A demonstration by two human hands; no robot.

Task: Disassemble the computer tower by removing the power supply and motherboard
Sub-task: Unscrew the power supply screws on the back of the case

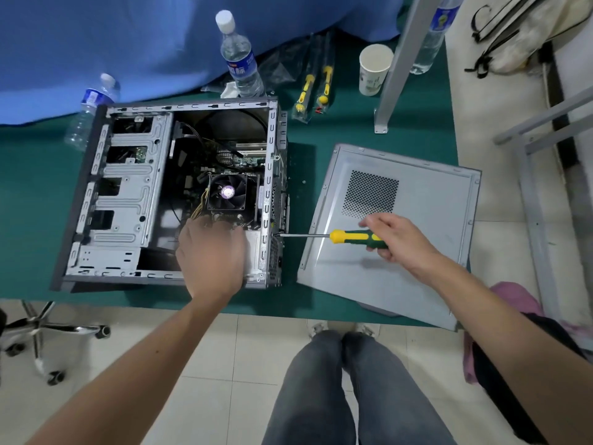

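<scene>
Right hand (pixel 394 239) grips screwdriver (pixel 356 237), tip at tower (pixel 128 194) rear screw; left hand (pixel 211 252) closes on power supply (pixel 253 252), steadying it.

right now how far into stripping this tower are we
Done: the side panel is off and lies on the mat beside the open case. In hand: the right hand holds a screwdriver with its tip at the rear edge by the power supply, which the left hand steadies. Left: the supply is still inside, and so is the motherboard with its fan.
</scene>
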